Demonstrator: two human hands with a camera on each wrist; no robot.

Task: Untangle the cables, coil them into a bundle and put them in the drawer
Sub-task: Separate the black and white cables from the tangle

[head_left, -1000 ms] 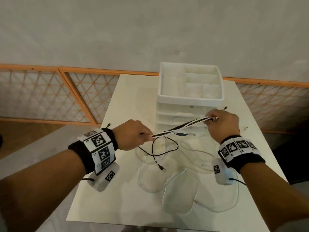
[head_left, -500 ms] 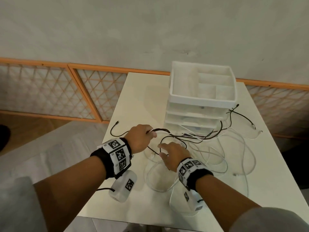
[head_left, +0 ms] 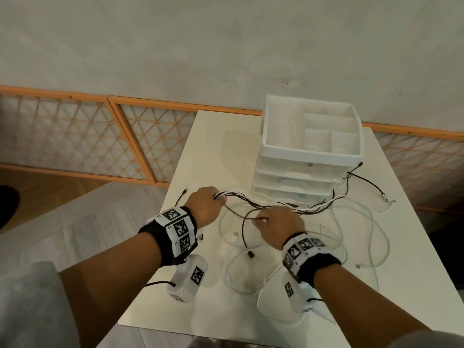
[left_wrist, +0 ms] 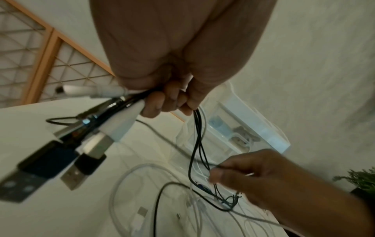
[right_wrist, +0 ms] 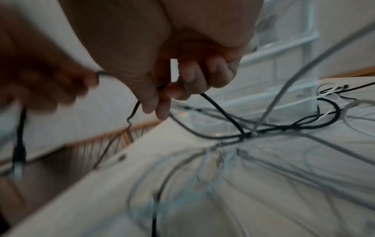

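Note:
Several black and white cables (head_left: 311, 208) lie tangled across the white table (head_left: 206, 136) in front of a white drawer unit (head_left: 298, 182). My left hand (head_left: 206, 205) grips a bunch of cable ends; their USB plugs (left_wrist: 85, 152) stick out of the fist in the left wrist view. From that fist the strands run right toward the drawers. My right hand (head_left: 278, 226) hovers over the tangle and pinches one black cable (right_wrist: 221, 110) between thumb and forefinger. White loops (head_left: 241, 272) lie under and around the right hand.
The drawer unit carries an open divided tray (head_left: 313, 129) on top; its drawers look closed. Loose cable ends (head_left: 383, 197) reach the table's right side. An orange lattice panel (head_left: 75, 136) runs along the wall behind. A plant (left_wrist: 361, 178) shows at the right.
A second ago both hands held the bundle stretched taut. My right hand let go, came down left to the tangle and now pinches a black cable; the left hand still grips the ends.

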